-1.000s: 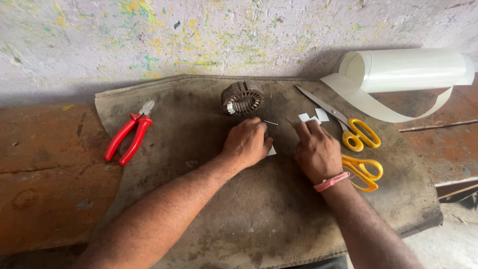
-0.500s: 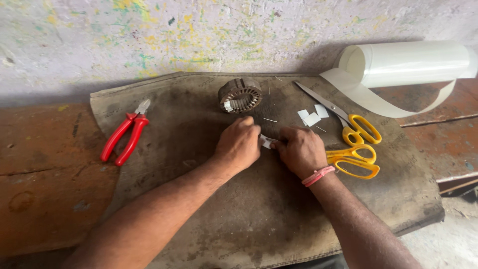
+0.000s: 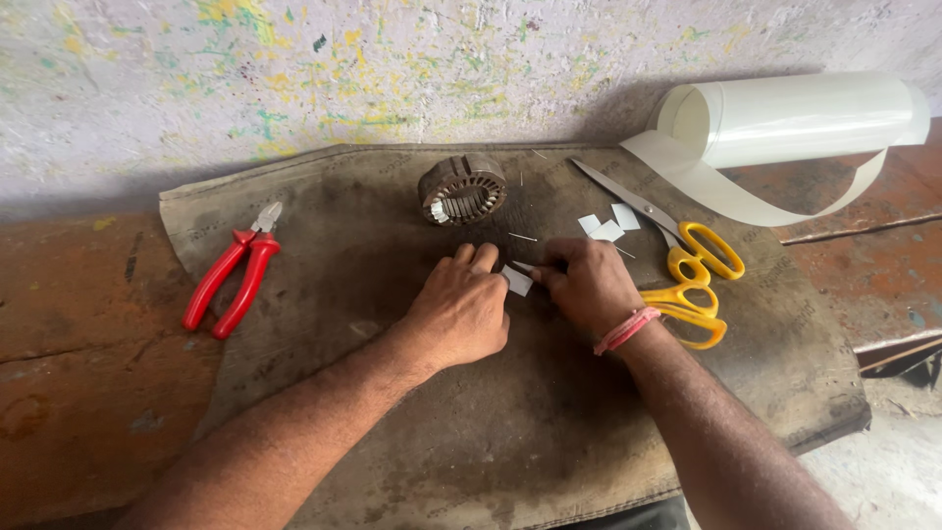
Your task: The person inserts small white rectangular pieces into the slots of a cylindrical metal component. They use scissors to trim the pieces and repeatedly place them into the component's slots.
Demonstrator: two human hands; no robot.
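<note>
While both hands rest on the worn brown cloth mat [image 3: 549, 432], the left hand [image 3: 459, 312] and the right hand [image 3: 589, 285] meet over a small white rectangular slip of paper [image 3: 517, 282]. That slip lies at the middle of the mat, just below the round grey metal motor stator with slotted inner ring [image 3: 462, 189]. Fingers of the left hand are curled together and press on the slip's left edge; fingers of the right hand are bunched at its right edge, though whether they pinch it or only touch it I cannot tell. A pink band sits on the right wrist.

Just right of the right hand lie yellow-handled steel scissors [image 3: 687, 270], blades pointing up-left, their lower handle touching the wrist area. 3 more small white cut paper pieces [image 3: 608, 224] lie beside the blades. Well apart at the mat's left edge rest red-handled pliers [image 3: 234, 280]. At the upper right, a roll of translucent white sheet [image 3: 805, 118] lies against the paint-speckled wall [image 3: 294, 79], a loose strip curling out beneath it.
</note>
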